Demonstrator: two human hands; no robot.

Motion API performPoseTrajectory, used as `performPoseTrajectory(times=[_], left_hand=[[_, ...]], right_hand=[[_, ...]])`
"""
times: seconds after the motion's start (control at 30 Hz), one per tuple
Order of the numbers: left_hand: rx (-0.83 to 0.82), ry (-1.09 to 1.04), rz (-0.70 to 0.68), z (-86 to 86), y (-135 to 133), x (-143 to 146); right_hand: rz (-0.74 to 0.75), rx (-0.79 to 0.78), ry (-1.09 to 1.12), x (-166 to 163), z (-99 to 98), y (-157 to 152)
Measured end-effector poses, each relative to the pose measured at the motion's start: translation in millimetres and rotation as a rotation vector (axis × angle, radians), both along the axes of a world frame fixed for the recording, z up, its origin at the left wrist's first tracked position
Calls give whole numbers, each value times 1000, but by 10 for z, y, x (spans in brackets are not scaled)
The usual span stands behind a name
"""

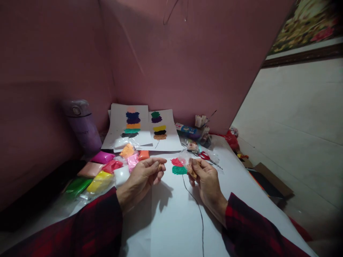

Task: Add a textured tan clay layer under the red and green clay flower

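Observation:
My left hand [146, 172] is closed in a pinch, with a small bit of tan modelling clay [160, 167] between thumb and fingers. In my right hand [207, 176] is a clear plastic bag [183, 157] with brown clay [192, 172], gripped between thumb and bent fingers. Both hands hover over a white sheet of paper [171, 221]. On that sheet lie a red clay patch [177, 162] and a green clay patch [179, 170] beneath it, partly hidden by the bag and right hand. A thin dark line [199, 210] runs from the green patch toward me.
Several bagged clays, among them a yellow packet [100, 181] and a green packet [77, 187], lie left of my left hand. Behind stand sheets with coloured patches [118, 117] and a purple bottle [84, 128]. Red-handled scissors [204, 155] lie beyond my right hand.

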State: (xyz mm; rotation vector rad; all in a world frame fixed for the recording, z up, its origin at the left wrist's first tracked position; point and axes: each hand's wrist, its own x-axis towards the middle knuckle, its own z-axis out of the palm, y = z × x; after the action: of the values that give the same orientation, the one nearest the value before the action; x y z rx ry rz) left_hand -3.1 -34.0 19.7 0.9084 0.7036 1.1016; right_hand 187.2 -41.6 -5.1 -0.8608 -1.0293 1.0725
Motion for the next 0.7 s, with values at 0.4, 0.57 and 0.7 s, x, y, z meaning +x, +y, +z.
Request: performPoseTrajectory(times=[0.4,0.57,0.7], left_hand=[[47,148,-123,-136,42,27],[46,100,-68,-133,41,9],[39,103,-63,-109,16,24]], right_hand=[[-33,38,3,17,24,24],[-99,60,94,17,67,11],[-142,55,130,12,105,11]])
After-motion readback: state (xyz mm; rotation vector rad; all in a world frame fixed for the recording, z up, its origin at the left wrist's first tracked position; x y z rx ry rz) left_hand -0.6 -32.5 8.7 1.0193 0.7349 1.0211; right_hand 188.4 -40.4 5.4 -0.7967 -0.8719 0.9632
